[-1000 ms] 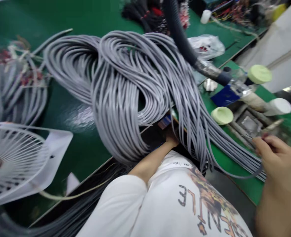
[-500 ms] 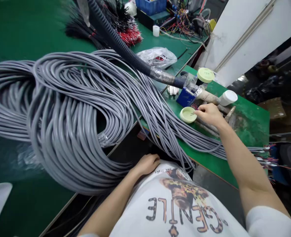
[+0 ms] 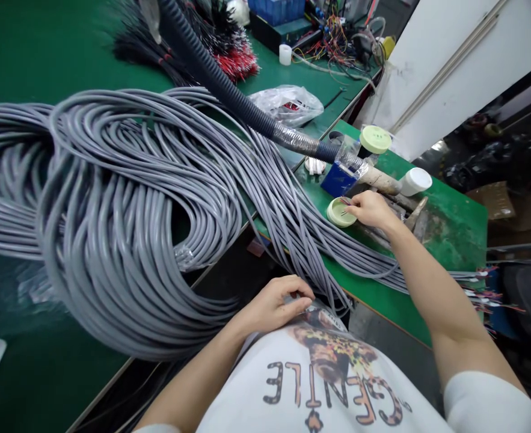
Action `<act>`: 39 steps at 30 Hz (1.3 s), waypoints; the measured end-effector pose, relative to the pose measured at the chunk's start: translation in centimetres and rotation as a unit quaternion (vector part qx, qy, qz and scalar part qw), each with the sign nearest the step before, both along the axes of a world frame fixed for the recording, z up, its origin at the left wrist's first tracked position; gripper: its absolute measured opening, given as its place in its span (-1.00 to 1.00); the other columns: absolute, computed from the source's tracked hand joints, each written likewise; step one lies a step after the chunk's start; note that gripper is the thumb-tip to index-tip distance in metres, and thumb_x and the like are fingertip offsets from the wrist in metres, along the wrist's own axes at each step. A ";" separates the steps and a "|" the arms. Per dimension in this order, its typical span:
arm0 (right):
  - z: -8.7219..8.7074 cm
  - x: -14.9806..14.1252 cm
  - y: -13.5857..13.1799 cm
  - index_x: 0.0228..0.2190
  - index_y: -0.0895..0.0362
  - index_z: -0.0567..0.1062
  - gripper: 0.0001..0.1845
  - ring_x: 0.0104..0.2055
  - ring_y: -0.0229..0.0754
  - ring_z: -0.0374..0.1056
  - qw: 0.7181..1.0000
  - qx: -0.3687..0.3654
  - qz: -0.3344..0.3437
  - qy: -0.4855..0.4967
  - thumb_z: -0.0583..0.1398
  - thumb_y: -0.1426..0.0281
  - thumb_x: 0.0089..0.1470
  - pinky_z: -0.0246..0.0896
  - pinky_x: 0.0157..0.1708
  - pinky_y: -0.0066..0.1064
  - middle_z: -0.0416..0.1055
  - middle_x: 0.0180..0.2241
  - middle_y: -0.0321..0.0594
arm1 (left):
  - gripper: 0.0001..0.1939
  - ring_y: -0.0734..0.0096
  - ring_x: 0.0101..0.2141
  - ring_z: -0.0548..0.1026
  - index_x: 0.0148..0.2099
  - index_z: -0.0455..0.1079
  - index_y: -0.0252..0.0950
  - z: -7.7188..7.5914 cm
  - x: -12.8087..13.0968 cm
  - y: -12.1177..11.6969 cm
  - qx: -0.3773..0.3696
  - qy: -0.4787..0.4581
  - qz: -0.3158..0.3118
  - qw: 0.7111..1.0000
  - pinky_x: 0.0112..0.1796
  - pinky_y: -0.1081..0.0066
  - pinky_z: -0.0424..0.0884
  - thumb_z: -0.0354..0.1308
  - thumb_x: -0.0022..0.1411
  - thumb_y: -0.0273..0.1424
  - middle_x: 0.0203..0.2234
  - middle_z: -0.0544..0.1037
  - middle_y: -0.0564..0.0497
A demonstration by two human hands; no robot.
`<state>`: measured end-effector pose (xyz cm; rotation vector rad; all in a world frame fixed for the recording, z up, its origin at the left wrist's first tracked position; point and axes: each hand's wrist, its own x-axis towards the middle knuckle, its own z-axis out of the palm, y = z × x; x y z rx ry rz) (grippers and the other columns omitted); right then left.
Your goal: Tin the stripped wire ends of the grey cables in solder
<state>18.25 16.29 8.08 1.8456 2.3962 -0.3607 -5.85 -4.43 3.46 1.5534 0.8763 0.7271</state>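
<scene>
A large heap of grey sheathed cables [image 3: 112, 210] fills the left and middle of the view, with its strands running right across the green bench. My right hand [image 3: 371, 210] is above a pale green round lid [image 3: 341, 212], its fingertips pinched on a thin wire. My left hand [image 3: 276, 307] is close to my white printed shirt [image 3: 323, 385], just beside the cable strands. Its fingers are curled and apart, with nothing visible in them.
A black corrugated conduit [image 3: 215, 78] with a taped end crosses above the cables. Beyond it lie a plastic bag [image 3: 287, 105], a blue box [image 3: 340, 179], a white cup [image 3: 416, 181], a second pale green lid [image 3: 376, 139] and bundles of black and red wires [image 3: 233, 60].
The view has swung from a strong tilt to nearly level. My right hand has moved in over the green lid. My left hand has come back from under the cables toward my chest.
</scene>
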 end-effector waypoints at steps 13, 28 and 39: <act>3.2 13.0 -2.9 -0.73 0.15 0.33 -0.58 -0.61 -0.32 0.01 0.976 0.095 -0.169 0.094 0.18 0.11 -0.08 -0.16 -0.56 -0.38 0.07 -0.74 -0.35 | -0.75 0.50 -0.35 0.50 0.00 0.39 -0.25 -0.6 3.3 2.2 0.095 0.003 0.016 0.995 -0.29 0.45 0.46 0.06 0.29 -0.39 0.06 0.43 -0.15; -1.7 15.6 -1.5 -0.69 0.15 0.47 -0.63 -0.58 -0.27 0.12 0.974 0.065 -0.210 0.049 0.17 0.13 -0.11 -0.07 -0.52 -0.39 0.18 -0.73 -0.32 | -0.80 0.34 -0.09 0.52 -0.06 0.42 -0.24 -2.0 4.1 2.3 0.137 0.046 0.047 0.988 -0.10 0.39 0.48 0.05 0.30 -0.41 -0.02 0.50 -0.13; -1.2 14.9 -1.4 -0.73 0.14 0.40 -0.62 -0.56 -0.27 0.09 0.977 0.061 -0.201 0.038 0.18 0.13 -0.12 -0.10 -0.52 -0.40 0.17 -0.70 -0.31 | -0.80 0.34 -0.11 0.53 -0.08 0.43 -0.24 -1.9 4.2 2.5 0.131 0.036 0.051 0.989 -0.10 0.38 0.48 0.04 0.31 -0.40 -0.05 0.52 -0.12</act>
